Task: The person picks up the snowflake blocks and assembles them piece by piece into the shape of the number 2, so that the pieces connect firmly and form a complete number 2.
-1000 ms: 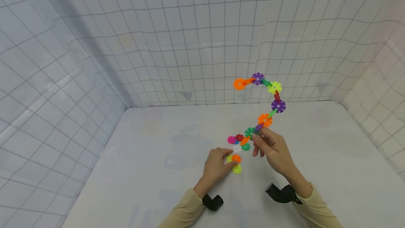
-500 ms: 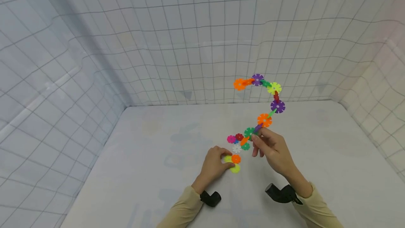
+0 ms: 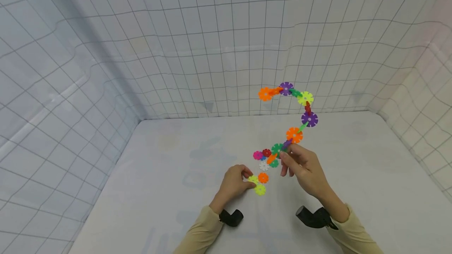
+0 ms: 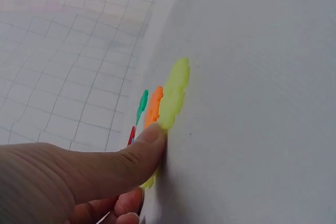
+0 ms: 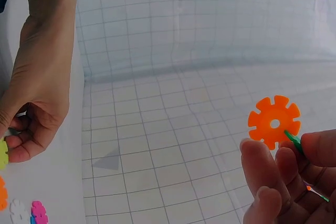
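L hand (image 3: 234, 180) shifts pinched yellow disc (image 3: 252, 180) twd 8 o'clock, prob. clearing orange disc (image 3: 263, 180); my R hand (image 3: 306, 169) pinches chain (image 3: 305, 119).

Multicoloured chain (image 3: 307, 120), grid-patterned backdrop (image 3: 197, 52)

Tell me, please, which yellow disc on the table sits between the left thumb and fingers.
It is the farther yellow disc, left of the loose orange disc; the nearer yellow disc lies beyond the thumb of the left hand.
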Motion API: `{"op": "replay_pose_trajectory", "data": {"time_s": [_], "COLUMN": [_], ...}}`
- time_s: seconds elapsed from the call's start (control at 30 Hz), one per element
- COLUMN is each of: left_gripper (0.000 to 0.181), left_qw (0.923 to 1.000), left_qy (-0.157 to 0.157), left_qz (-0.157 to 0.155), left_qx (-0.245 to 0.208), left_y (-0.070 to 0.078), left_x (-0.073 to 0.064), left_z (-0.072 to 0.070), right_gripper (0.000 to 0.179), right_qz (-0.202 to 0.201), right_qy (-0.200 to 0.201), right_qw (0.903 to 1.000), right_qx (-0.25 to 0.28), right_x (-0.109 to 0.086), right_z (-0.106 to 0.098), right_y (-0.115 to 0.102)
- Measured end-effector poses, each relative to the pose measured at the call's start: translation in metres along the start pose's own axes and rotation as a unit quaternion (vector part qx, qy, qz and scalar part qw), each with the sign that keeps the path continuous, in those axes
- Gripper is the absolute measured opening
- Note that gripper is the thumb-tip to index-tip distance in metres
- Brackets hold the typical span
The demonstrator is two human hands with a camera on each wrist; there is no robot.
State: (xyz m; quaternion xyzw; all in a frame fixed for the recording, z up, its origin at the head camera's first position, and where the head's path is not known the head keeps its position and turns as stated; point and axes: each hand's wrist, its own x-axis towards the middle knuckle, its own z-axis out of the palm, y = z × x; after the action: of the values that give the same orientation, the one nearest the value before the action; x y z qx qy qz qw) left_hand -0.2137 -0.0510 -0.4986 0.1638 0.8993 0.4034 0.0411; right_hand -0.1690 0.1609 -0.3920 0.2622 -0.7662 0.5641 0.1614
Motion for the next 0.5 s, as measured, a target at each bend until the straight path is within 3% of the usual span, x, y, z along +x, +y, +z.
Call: {"op": "replay_pose_trajectory", "data": {"time_s": [0.23, 0.5], "left_gripper": [0.026, 0.019], "left_qw": [0.9997, 0.9998], "left_qy": [0.017, 0.004], "left_qz": [0.007, 0.004], "left_qx": [-0.017, -0.022], "left_y": [-0.0042, -0.0071], "left_x": [0.0006, 0.0005], "left_z": [-0.0015, -0.0096], "right_gripper": [0.022, 0.023], "right_qz": [0.002, -0.004], "right_qy": [0.001, 0.000], "right_qw": [1.0000, 1.0000], "right_qx": [-0.002, 0.001], "right_x": [-0.0005, -0.0004], "right_z": [0.0004, 0.0001], "right_y": [-0.0019, -0.0026]}}
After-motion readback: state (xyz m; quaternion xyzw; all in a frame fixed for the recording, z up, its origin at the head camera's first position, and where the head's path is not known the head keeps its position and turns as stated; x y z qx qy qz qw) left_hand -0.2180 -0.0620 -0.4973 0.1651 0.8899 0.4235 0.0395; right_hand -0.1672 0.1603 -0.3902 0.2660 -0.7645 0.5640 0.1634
